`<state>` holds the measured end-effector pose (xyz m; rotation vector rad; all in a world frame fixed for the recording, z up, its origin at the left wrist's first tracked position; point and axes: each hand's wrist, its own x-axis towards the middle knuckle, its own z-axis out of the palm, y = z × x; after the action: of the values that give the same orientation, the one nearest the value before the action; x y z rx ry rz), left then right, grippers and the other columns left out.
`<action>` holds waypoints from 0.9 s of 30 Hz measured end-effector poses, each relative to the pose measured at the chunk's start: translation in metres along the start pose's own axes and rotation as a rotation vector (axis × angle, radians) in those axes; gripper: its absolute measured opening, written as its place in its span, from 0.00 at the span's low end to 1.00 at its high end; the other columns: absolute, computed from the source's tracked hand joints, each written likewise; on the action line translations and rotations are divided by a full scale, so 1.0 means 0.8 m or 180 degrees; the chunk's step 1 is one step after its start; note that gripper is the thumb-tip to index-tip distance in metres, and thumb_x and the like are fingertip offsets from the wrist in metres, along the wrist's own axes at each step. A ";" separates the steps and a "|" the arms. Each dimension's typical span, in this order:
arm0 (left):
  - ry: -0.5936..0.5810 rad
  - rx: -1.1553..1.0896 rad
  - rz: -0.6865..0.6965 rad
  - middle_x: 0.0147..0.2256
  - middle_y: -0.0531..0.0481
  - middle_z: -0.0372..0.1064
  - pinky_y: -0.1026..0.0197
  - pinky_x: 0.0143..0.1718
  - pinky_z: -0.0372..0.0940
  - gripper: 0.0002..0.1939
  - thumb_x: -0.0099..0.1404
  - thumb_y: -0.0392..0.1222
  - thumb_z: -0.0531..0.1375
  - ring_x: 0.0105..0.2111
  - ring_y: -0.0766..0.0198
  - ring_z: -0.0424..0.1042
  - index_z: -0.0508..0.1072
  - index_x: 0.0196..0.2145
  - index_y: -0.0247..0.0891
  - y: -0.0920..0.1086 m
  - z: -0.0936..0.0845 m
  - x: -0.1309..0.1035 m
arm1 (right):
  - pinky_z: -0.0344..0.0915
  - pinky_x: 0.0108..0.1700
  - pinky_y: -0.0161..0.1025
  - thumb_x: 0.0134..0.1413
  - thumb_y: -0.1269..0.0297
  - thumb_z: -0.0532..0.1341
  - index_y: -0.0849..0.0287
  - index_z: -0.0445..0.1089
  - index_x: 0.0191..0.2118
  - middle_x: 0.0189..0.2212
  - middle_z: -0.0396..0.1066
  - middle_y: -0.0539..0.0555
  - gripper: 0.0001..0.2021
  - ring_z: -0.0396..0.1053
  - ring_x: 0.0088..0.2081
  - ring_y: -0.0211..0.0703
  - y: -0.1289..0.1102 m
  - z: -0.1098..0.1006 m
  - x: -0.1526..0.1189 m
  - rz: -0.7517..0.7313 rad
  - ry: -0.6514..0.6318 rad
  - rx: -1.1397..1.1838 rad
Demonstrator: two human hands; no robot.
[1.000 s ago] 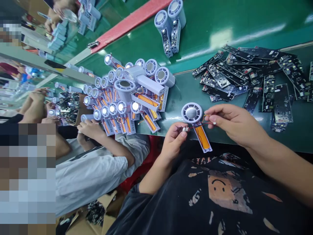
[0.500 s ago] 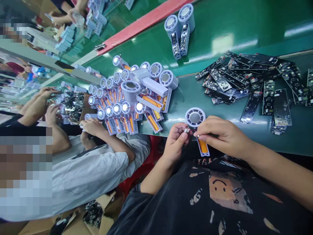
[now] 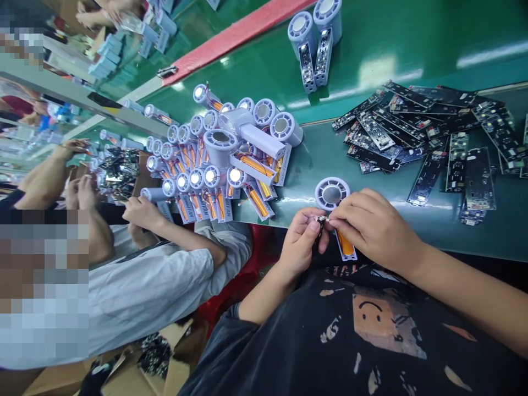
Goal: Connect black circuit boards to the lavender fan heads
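Observation:
A lavender handheld fan lies at the table's front edge, its opened handle showing an orange battery. Beside the handle, my left hand is closed on a narrow dark circuit board, seen nearly edge-on with a whitish part at its end. My right hand reaches over the fan's handle and covers part of it. Its thumb and forefinger pinch a tiny pale wire plug, right at the board's end. Whether the plug sits in the board, I cannot tell.
Many more fans with orange batteries are heaped to the left. A pile of circuit boards lies at the right. Two fans with boards fitted stand farther back. Near the left, a co-worker's hands are at work.
My left hand has turned the circuit board, so its dark face shows more. My right hand has brought the plug left to the board's end. The view has shifted slightly.

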<state>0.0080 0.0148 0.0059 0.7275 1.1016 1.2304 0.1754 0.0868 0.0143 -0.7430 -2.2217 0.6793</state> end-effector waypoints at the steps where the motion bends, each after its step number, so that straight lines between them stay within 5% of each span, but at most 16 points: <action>1: -0.0033 0.0000 0.0032 0.24 0.60 0.63 0.69 0.21 0.54 0.17 0.67 0.56 0.64 0.17 0.74 0.61 0.68 0.44 0.42 0.000 0.000 0.000 | 0.62 0.42 0.44 0.69 0.67 0.56 0.59 0.73 0.37 0.34 0.74 0.55 0.10 0.65 0.37 0.47 -0.001 0.000 0.000 -0.0057 0.0021 -0.0132; 7: -0.0130 -0.0076 0.0181 0.21 0.62 0.61 0.72 0.18 0.54 0.15 0.69 0.53 0.63 0.15 0.76 0.59 0.68 0.44 0.41 -0.007 0.001 0.001 | 0.60 0.38 0.44 0.68 0.69 0.56 0.60 0.74 0.31 0.30 0.73 0.56 0.13 0.64 0.34 0.47 -0.008 -0.003 0.003 -0.0330 0.0137 -0.0715; 17: -0.0058 0.0060 0.0540 0.22 0.63 0.62 0.75 0.18 0.57 0.13 0.69 0.49 0.64 0.15 0.77 0.59 0.69 0.45 0.41 -0.015 0.003 0.004 | 0.61 0.39 0.45 0.66 0.71 0.56 0.64 0.72 0.30 0.28 0.70 0.56 0.13 0.65 0.33 0.45 -0.006 0.001 0.005 0.0101 0.0067 0.0000; 27: -0.0110 -0.0388 0.0482 0.22 0.61 0.63 0.76 0.17 0.58 0.09 0.69 0.46 0.64 0.15 0.78 0.60 0.73 0.44 0.42 -0.021 0.007 0.006 | 0.61 0.39 0.45 0.65 0.71 0.57 0.63 0.73 0.30 0.27 0.70 0.56 0.12 0.64 0.32 0.46 -0.004 0.000 0.005 0.0104 0.0084 -0.0091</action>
<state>0.0192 0.0160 -0.0085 0.7466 0.9478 1.3957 0.1719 0.0870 0.0183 -0.7997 -2.2036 0.6512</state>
